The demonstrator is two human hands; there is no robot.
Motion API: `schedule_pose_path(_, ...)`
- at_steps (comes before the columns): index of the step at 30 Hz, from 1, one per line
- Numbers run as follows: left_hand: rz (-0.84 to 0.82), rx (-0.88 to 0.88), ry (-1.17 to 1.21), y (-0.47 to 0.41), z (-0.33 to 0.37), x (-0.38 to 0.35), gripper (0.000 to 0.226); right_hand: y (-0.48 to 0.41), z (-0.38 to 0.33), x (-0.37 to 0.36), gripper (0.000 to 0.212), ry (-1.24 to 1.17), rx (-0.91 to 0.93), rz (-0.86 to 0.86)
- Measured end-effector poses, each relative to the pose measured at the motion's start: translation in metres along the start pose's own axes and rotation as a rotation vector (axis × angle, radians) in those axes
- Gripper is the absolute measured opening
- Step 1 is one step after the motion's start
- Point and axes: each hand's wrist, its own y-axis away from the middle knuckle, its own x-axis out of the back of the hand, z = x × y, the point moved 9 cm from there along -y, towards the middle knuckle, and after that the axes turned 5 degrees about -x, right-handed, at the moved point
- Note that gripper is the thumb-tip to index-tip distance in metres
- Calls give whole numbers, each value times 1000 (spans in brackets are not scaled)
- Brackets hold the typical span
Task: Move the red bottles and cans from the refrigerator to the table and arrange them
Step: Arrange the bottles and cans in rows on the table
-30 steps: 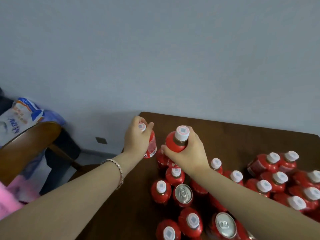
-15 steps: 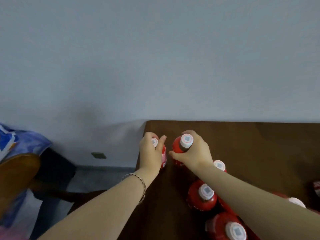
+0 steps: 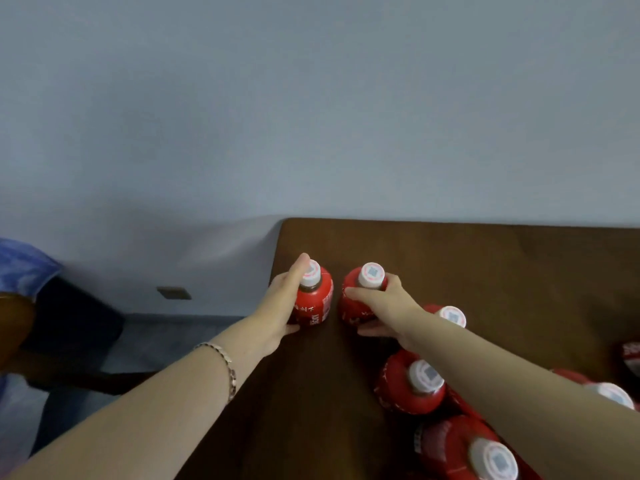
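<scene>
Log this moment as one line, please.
left hand: holds left bottle | right hand: holds right bottle | bottles: upright, apart, on table

Both arms out ahead, elbows nearly straight, converging toward the middle. Left forearm [image 3: 156,403] enters from lower left, bare, wrist straight. Left hand [image 3: 282,306] is side-on, palm turned inward against the left bottle [image 3: 315,303]: index finger [image 3: 304,263] reaches up beside the cap, thumb [image 3: 289,329] low on the near side. The other fingers are hidden behind. Right forearm [image 3: 502,382] enters from lower right, bare. Right hand [image 3: 389,304] lies back-up, wrapped round the right bottle [image 3: 356,306]: index finger [image 3: 353,292] across the shoulder, thumb [image 3: 369,330] low at the near side, the remaining fingers curling round the far side. My hands are near each other, not touching.
</scene>
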Motion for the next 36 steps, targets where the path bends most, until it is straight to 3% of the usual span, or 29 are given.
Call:
schedule_pose_path(9, 40, -77, 8, -11, 3, 15, 64, -3, -19, -25, 87, 281, 78, -27)
schedule_pose_path(13, 78, -76, -26, -4, 9, 12, 64, 2, -18, -18, 92, 508, 98, 88)
schedule_pose_path(16, 243, -141, -188, 7, 23, 19, 65, 23, -18, -11, 94, 636, 122, 88)
schedule_pose_path(18, 498, -287, -447, 38, 41, 27, 63, 52, -32, 3, 83, 705, 324, 159)
schedule_pose_path(20, 657, -669, -639, 88, 69, 11, 50, 90, -41, 29, 58, 704, 575, 250)
schedule_pose_path(22, 505, -1044, -720, 132, 78, -34, 39, 117, -35, 61, 50, 780, 712, 315)
schedule_pose_path(23, 338, -1104, -754, 140, 74, -56, 39, 115, -27, 71, 57, 893, 708, 319)
schedule_pose_path(25, 28, -973, -880, 145, 48, -103, 44, 104, -5, 88, 74, 1131, 615, 264)
schedule_pose_path(28, -157, -735, -1212, 137, 11, -142, 47, 93, 8, 96, 70, 1084, 518, 193)
schedule_pose_path(32, -117, -736, -1343, 135, 8, -142, 32, 92, 0, 85, 53, 924, 521, 241)
schedule_pose_path(36, 25, -652, -1007, 139, 3, -92, 25, 99, -11, 60, 38, 1083, 583, 400)
